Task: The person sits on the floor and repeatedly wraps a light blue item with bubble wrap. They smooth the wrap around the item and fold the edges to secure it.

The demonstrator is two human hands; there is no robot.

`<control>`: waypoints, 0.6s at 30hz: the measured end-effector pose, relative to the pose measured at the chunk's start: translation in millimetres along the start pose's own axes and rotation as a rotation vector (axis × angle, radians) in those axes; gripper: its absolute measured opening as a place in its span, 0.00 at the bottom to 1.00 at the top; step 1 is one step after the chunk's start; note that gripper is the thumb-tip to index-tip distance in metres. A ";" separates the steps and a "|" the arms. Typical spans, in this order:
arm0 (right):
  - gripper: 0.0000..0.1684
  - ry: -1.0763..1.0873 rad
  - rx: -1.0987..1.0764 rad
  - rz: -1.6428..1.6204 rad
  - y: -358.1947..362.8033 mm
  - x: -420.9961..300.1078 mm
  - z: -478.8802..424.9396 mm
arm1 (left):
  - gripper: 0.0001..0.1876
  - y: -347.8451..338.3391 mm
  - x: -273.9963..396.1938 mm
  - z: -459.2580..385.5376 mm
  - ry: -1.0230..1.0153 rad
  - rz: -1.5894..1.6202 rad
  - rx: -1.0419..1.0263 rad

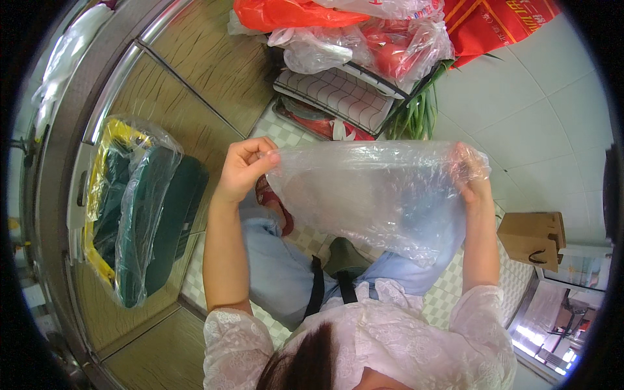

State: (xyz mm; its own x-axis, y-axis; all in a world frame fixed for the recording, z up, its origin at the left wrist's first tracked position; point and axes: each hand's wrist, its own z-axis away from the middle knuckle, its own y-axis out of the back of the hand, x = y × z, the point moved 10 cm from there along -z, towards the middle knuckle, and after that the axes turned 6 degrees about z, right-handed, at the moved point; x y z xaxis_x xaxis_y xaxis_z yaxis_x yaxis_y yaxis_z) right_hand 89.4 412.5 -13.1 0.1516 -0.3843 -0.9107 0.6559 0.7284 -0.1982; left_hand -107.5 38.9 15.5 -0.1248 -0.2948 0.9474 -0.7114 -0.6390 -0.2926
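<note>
A clear plastic bag is stretched between my two hands above my lap. Its left corner is pinched between the thumb and fingers of my left hand. My right hand grips the opposite end, with the film lying over its fingers. Through the thin film, my light blue jeans and the floor show faintly. To the left, a dark green plastic bin with a yellow rim hangs at the cabinet door, and clear film covers part of it.
Ahead stands a black wire rack piled with plastic bags. Green onion leaves droop from its side, near a red bag. A brown paper bag is at the right by the tiled wall. Wood-patterned cabinet doors border the left.
</note>
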 end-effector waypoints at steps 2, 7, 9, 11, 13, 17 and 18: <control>0.09 -0.012 -0.052 -0.095 2.4 7.7 -8.0 | 0.02 4.6 -7.0 1.1 0.045 0.002 0.075; 0.10 -0.011 -0.225 -0.129 -6.6 27.6 -29.0 | 0.06 10.0 -13.2 -4.3 0.032 0.056 0.187; 0.11 -0.010 -0.231 -0.086 -9.1 30.0 -33.8 | 0.08 13.2 -16.0 -4.8 0.049 0.053 0.270; 0.12 -0.019 -0.216 -0.039 -11.7 29.2 -34.5 | 0.08 19.8 -13.8 -2.4 0.042 -0.010 0.334; 0.13 -0.019 -0.207 0.038 -11.3 27.6 -34.1 | 0.09 25.5 -13.6 -2.1 0.023 -0.035 0.390; 0.18 0.000 -0.242 0.187 -8.0 29.7 -35.0 | 0.07 40.1 -17.4 -3.3 -0.065 -0.047 0.453; 0.19 0.007 -0.261 0.210 -11.2 29.4 -34.4 | 0.07 41.2 -14.3 -3.2 -0.096 -0.058 0.461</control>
State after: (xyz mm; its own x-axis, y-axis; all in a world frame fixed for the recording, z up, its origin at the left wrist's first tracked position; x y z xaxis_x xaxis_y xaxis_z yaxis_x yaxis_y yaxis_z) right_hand 61.1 412.6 -50.1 0.2579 -0.2073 -0.9437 0.3992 0.9123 -0.0914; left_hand -137.2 19.0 -9.7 -0.0141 -0.2992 0.9541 -0.3312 -0.8989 -0.2868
